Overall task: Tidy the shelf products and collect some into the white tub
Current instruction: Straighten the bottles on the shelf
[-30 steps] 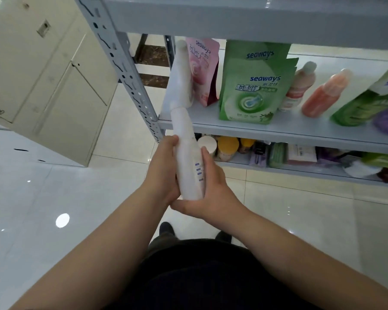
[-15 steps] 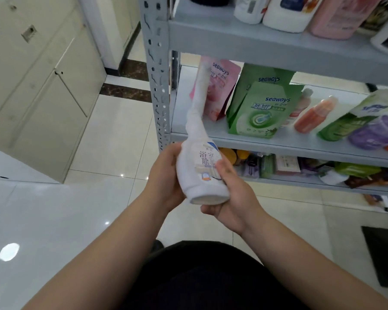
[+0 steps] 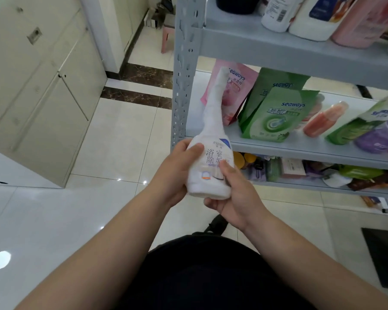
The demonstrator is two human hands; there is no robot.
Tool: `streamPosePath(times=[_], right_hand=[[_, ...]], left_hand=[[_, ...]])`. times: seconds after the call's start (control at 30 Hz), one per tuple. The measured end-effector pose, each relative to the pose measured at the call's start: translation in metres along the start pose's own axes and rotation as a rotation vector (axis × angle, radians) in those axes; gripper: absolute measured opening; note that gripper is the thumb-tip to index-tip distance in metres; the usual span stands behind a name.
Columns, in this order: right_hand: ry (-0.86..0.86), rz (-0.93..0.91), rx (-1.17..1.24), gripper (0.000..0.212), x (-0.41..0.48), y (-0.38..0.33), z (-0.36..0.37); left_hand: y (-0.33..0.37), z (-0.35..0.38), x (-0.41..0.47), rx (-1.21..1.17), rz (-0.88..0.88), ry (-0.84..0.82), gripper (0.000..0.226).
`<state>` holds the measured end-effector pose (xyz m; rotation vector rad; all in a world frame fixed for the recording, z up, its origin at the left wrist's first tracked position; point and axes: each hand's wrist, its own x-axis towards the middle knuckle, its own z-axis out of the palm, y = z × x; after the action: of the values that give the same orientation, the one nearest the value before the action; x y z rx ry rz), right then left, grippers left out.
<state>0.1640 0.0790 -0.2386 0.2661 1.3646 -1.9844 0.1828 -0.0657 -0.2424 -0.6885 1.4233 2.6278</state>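
A white long-necked cleaner bottle (image 3: 211, 139) with a blue-cornered label stands upright in front of me, its neck reaching up before the shelf. My left hand (image 3: 175, 173) grips its left side, thumb on the label. My right hand (image 3: 231, 195) holds its base and lower right side, thumb across the label. Behind it, a grey metal shelf (image 3: 300, 148) carries a pink pouch (image 3: 233, 90), green seaways pouches (image 3: 276, 117), an orange bottle (image 3: 323, 119) lying down and a purple bottle (image 3: 376, 137). No white tub is in view.
The upper shelf board (image 3: 278, 45) holds white and pink bottles. The bottom shelf (image 3: 311, 173) is crowded with small packets and jars. A cream cabinet (image 3: 43, 97) stands at the left on a glossy tiled floor. A dark mat (image 3: 383, 253) lies at the right.
The bottle has turned so its label faces me and has come closer. My view has risen, bringing the upper shelf into sight. Both hands kept hold of it.
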Motion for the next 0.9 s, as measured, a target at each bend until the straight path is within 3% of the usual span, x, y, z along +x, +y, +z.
streamPosePath(times=[0.07, 0.17, 0.2, 0.27, 0.37, 0.47, 0.6, 0.7, 0.8, 0.9], right_hand=[[0.037, -0.115, -0.200, 0.032, 0.006, -0.004, 0.000], [-0.052, -0.182, -0.363, 0.042, 0.008, -0.013, -0.005], [-0.111, -0.190, -0.396, 0.048, 0.009, -0.015, -0.008], [-0.208, -0.201, -0.503, 0.059, 0.009, -0.021, -0.012], [-0.258, -0.195, -0.615, 0.072, 0.014, -0.029, -0.017], [-0.249, -0.176, -0.596, 0.069, 0.024, -0.031, -0.020], [-0.175, -0.126, -0.549, 0.062, 0.042, -0.032, -0.022], [-0.081, -0.108, -0.571, 0.057, 0.060, -0.036, -0.027], [0.000, -0.113, -0.613, 0.050, 0.078, -0.047, -0.038], [0.022, -0.094, -0.634, 0.053, 0.090, -0.062, -0.053]], left_hand=[[0.002, -0.008, 0.007, 0.191, 0.055, 0.068, 0.030], [0.002, -0.006, 0.010, 0.329, 0.071, 0.181, 0.017], [0.002, -0.004, 0.011, 0.318, 0.044, 0.223, 0.023], [0.004, -0.002, 0.012, 0.130, -0.085, 0.266, 0.037], [0.009, 0.000, 0.013, -0.176, -0.292, 0.195, 0.046], [0.007, 0.003, 0.016, -0.242, -0.337, 0.161, 0.047], [0.002, 0.001, 0.030, -0.076, -0.268, 0.226, 0.044], [-0.002, -0.002, 0.042, 0.316, -0.086, 0.252, 0.028], [-0.002, 0.005, 0.049, 0.580, 0.142, 0.168, 0.018], [-0.003, 0.018, 0.065, 0.709, 0.232, 0.084, 0.024]])
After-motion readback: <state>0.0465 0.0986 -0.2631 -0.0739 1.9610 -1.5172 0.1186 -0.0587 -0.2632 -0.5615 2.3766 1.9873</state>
